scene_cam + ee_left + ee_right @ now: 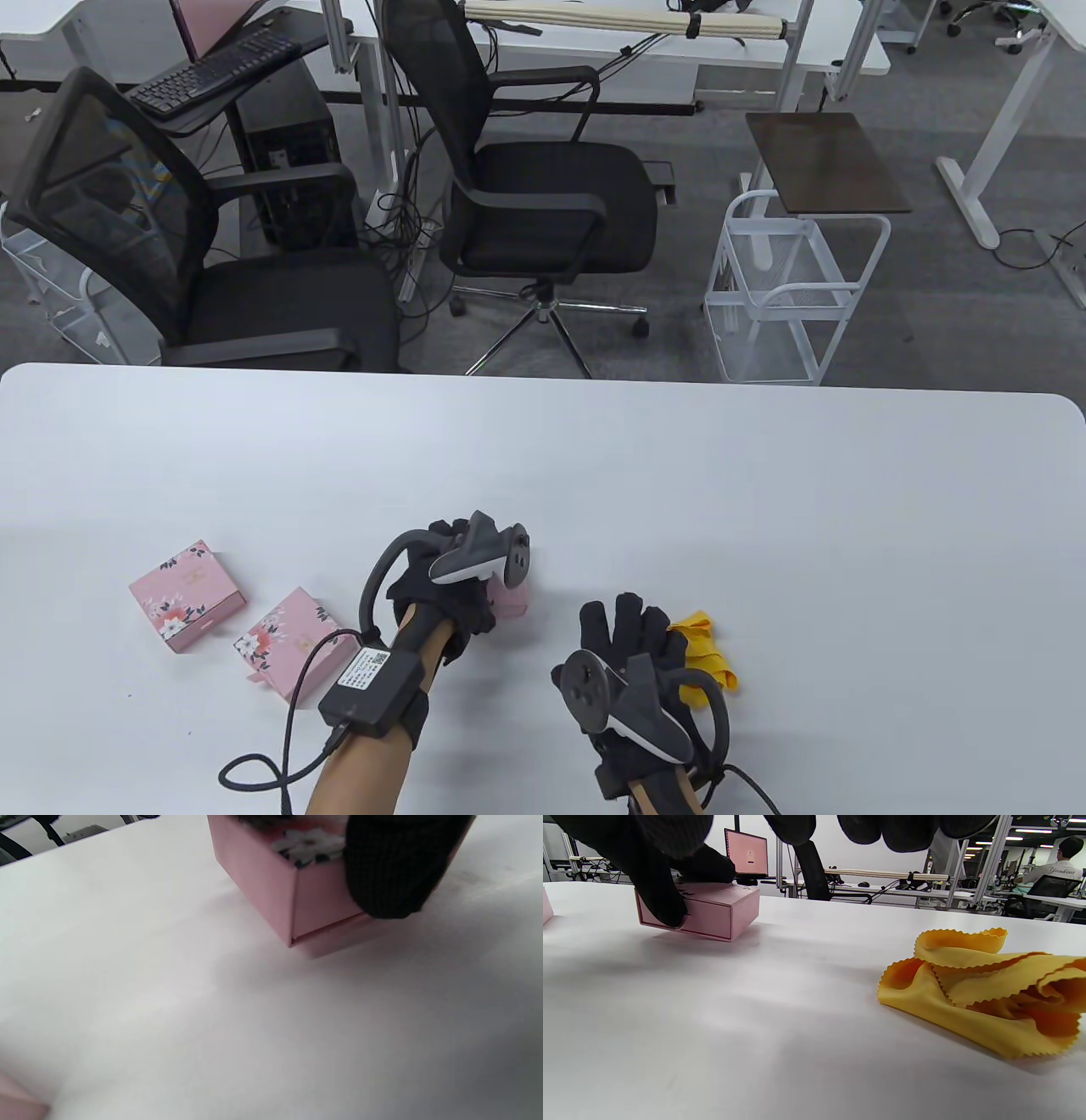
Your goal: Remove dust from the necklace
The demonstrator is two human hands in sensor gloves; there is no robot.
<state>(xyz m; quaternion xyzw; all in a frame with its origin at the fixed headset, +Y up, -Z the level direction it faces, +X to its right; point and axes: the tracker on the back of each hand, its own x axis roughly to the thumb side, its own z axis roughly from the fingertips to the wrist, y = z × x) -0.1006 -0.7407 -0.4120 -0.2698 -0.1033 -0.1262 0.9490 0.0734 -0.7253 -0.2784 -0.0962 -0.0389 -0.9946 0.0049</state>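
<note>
**Box may slip or spill before any dusting**

The left hand is gripping a pink floral gift box, tilting one edge off the white table. The right hand is hovering with straight fingers over the yellow cloth, holding nothing. No necklace is showing; probably it is lying inside a box. If the drawer is sliding out while tilted, the necklace could be falling.

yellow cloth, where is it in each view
Table view: cloth lower right of centre, half hidden behind the right hand.
Left wrist view: not in it.
Right wrist view: cloth at right, crumpled on the table.
Shared landmark: the pink box gripped by the left hand.
</note>
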